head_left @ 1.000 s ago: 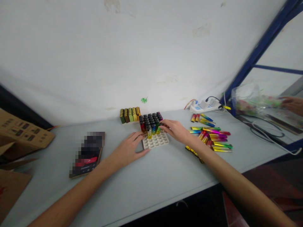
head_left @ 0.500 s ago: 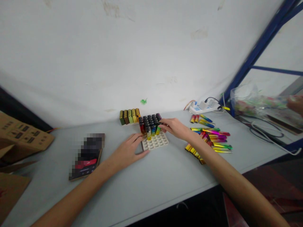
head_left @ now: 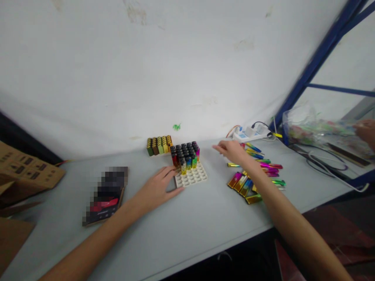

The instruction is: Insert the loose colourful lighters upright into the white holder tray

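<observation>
A white slotted tray (head_left: 193, 177) lies on the grey table (head_left: 187, 226), its far rows filled with upright shiny lighters (head_left: 185, 153) with black caps. My left hand (head_left: 158, 186) rests flat against the tray's left edge, fingers stretched out. My right hand (head_left: 233, 151) hovers to the right of the tray, above a loose pile of colourful lighters (head_left: 258, 171), fingers spread and nothing in them.
A second row of green and yellow lighters (head_left: 159, 144) stands by the wall. A phone (head_left: 107, 195) lies to the left, cardboard boxes (head_left: 26, 171) beyond it. A power strip (head_left: 252, 132) and a plastic bag (head_left: 313, 127) sit right, near another person's hand (head_left: 366, 130).
My right hand left the tray's lighters and swung right, over the loose pile. Some loose lighters near the front have shifted. My left hand has stayed put.
</observation>
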Tool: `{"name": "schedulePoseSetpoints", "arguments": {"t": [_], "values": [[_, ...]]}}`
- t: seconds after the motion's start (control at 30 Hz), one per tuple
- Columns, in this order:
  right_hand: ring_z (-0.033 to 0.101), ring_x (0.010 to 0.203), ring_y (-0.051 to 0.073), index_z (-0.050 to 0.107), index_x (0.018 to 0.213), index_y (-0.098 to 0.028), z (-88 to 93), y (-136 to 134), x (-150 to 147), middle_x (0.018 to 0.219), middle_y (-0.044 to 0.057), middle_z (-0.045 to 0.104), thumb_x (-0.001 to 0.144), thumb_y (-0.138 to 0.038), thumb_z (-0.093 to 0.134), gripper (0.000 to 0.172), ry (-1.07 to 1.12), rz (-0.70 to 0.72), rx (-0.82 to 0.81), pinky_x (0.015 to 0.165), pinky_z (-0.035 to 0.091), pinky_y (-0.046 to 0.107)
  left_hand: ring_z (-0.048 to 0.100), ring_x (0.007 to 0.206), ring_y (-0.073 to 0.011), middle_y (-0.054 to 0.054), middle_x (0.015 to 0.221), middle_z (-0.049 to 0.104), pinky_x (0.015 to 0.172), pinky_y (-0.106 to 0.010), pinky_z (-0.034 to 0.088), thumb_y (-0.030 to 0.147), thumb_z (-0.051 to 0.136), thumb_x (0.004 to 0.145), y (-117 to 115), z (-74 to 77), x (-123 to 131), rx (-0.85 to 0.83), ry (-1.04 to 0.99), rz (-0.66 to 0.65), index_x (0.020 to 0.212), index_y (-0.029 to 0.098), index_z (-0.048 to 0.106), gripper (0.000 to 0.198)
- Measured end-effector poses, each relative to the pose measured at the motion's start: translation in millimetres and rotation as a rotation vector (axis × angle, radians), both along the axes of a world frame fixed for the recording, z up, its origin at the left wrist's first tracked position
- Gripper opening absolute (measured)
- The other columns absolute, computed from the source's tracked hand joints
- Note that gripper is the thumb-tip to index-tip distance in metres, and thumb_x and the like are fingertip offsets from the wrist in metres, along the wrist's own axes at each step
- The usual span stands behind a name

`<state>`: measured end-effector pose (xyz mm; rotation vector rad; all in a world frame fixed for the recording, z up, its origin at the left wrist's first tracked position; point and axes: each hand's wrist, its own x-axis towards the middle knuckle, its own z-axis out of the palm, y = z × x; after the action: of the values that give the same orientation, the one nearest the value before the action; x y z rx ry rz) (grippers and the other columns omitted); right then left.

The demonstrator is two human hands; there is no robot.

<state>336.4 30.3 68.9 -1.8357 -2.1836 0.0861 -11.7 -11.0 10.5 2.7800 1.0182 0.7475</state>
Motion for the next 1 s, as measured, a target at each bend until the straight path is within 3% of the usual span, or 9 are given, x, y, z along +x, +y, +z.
{"name": "schedulePoseSetpoints", "arguments": {"t": [0.07,0.13,0.3,0.43,0.53,0.63,0.77,0.9,1.0], "values": [[0.073,0.103,0.026,0.073,0.113,-0.011,-2.8,12.5,28.1,0.107,0.018,0.079,0.109,-0.039,0.047,0.039,-0.120,-0.309,0.015,0.089,0.048,0.030,0.065,0.125,-0.0313,-0.015,0.133,0.067,0.112,-0.051,0.055,0.049,0.065,0.098,-0.5,0.5,0.4,-0.001,0.003,0.001,0.122,0.019,0.065,0.039],[0.069,0.118,0.033,0.068,0.126,-0.003,-8.3,24.3,47.4,0.121,0.027,0.073,0.107,-0.035,0.050,0.041,-0.160,-0.438,-0.013,0.096,0.049,0.037,0.065,0.125,-0.0314,-0.015,0.132,0.067,0.112,-0.052,0.054,0.047,0.066,0.098,-0.8,1.1,1.3,-0.003,-0.007,0.001,0.121,0.019,0.065,0.037],[0.066,0.126,0.041,0.065,0.130,0.001,-25.0,37.9,56.4,0.128,0.034,0.068,0.102,-0.026,0.056,0.039,-0.150,-0.496,-0.095,0.102,0.050,0.050,0.064,0.118,-0.0312,-0.014,0.123,0.068,0.108,-0.050,0.055,0.042,0.073,0.089,0.8,2.9,7.3,0.008,-0.054,0.012,0.108,0.019,0.063,0.031],[0.068,0.123,0.040,0.071,0.116,-0.002,-24.7,38.8,53.1,0.120,0.033,0.072,0.102,-0.021,0.054,0.029,-0.073,-0.403,-0.122,0.104,0.051,0.049,0.064,0.113,-0.0297,-0.012,0.117,0.066,0.105,-0.047,0.055,0.042,0.074,0.085,3.4,5.6,11.4,-0.009,-0.045,0.014,0.103,0.020,0.060,0.031],[0.075,0.106,0.030,0.070,0.113,-0.009,-19.6,33.5,48.5,0.113,0.024,0.076,0.103,-0.027,0.056,0.025,0.027,-0.285,-0.130,0.097,0.056,0.040,0.064,0.112,-0.0295,-0.012,0.117,0.065,0.104,-0.047,0.056,0.043,0.074,0.084,5.1,7.0,11.8,-0.020,-0.041,0.007,0.102,0.021,0.058,0.033],[0.076,0.076,0.018,0.061,0.114,-0.017,-14.7,19.0,33.7,0.111,0.014,0.075,0.101,-0.038,0.061,0.024,0.441,-0.096,-0.122,0.075,0.061,0.034,0.063,0.114,-0.0300,-0.012,0.117,0.065,0.104,-0.047,0.056,0.044,0.075,0.083,6.5,7.4,10.7,-0.016,-0.039,-0.001,0.101,0.021,0.057,0.034],[0.057,0.055,0.009,0.048,0.108,-0.024,-5.4,-8.6,-5.6,0.091,0.000,0.068,0.089,-0.059,0.072,0.046,1.062,0.187,-0.133,0.052,0.049,0.024,0.063,0.115,-0.0302,-0.012,0.116,0.064,0.104,-0.047,0.055,0.042,0.076,0.083,6.6,8.6,7.8,-0.021,-0.024,-0.022,0.101,0.021,0.057,0.034],[0.035,0.050,0.008,0.048,0.108,-0.027,1.0,-29.0,-48.6,0.066,-0.010,0.046,0.086,-0.067,0.070,0.051,1.209,0.199,-0.186,0.043,0.025,0.018,0.063,0.112,-0.0295,-0.010,0.113,0.065,0.104,-0.047,0.055,0.042,0.077,0.082,5.5,9.5,4.4,-0.032,-0.027,-0.047,0.100,0.022,0.057,0.034],[0.031,0.051,0.009,0.054,0.088,-0.023,-3.7,-34.3,-68.9,0.061,-0.008,0.037,0.090,-0.074,0.058,0.051,1.157,0.144,-0.105,0.044,0.022,0.022,0.063,0.113,-0.0297,-0.011,0.114,0.065,0.105,-0.047,0.055,0.042,0.077,0.082,4.6,8.6,3.4,-0.025,-0.035,-0.045,0.100,0.021,0.057,0.034]]}}
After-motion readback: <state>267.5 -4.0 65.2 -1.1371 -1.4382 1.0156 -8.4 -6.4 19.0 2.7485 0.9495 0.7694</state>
